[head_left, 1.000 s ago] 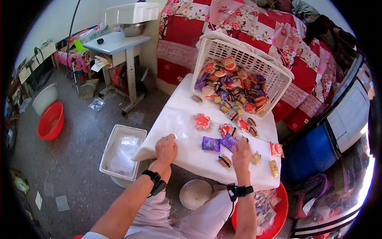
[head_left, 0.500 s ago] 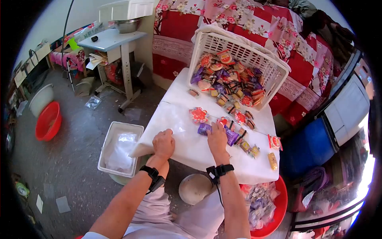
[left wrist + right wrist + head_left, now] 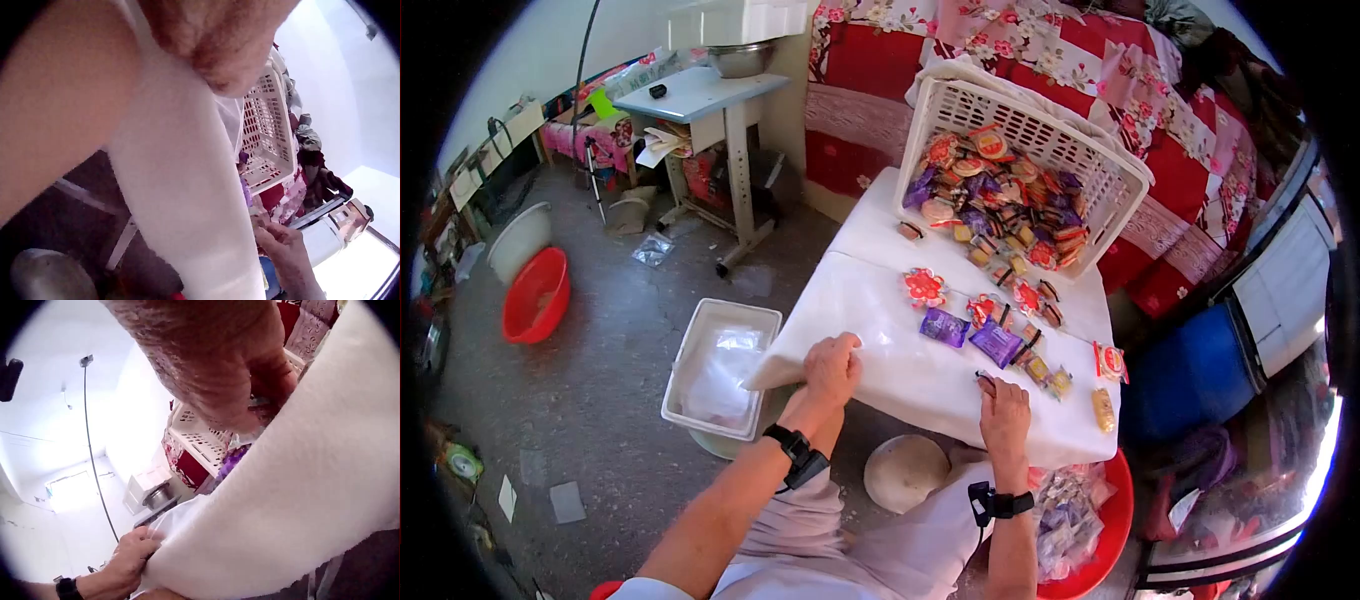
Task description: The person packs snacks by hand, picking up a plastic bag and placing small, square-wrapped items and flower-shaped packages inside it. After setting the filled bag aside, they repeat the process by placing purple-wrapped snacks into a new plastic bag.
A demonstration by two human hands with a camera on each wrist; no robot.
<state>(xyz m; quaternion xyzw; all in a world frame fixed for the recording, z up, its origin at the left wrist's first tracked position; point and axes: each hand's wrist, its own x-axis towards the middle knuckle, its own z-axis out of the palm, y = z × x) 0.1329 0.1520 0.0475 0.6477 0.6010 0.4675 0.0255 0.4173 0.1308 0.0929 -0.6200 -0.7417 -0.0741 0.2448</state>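
My left hand (image 3: 832, 370), fingers curled, is at the near left edge of the cloth-covered table (image 3: 880, 385). It holds the edge of a clear plastic bag (image 3: 167, 520), which lies flat on the cloth. Near the front edge, my right hand (image 3: 1006, 415) pinches a small wrapped snack with a dark stripe (image 3: 986, 378); the fingers hide most of it. Just beyond lie two purple snack packets (image 3: 997, 342), (image 3: 944, 327). Small yellow wrapped cakes (image 3: 1058, 382) and red flower-printed packets (image 3: 924, 287) are spread around them.
A white slotted basket (image 3: 1115, 190) lies tipped at the table's far end, with mixed snacks spilling out. Left of the table stands a white bin (image 3: 675, 385) holding clear bags. A red basin (image 3: 1122, 500) of filled packets sits below right. A yellow packet (image 3: 1104, 410) lies at the right edge.
My right hand went left over the purple packets, then came back right and nearer me with a small wrapped snack. The purple packets lie farther apart. My left hand stays at the table's edge.
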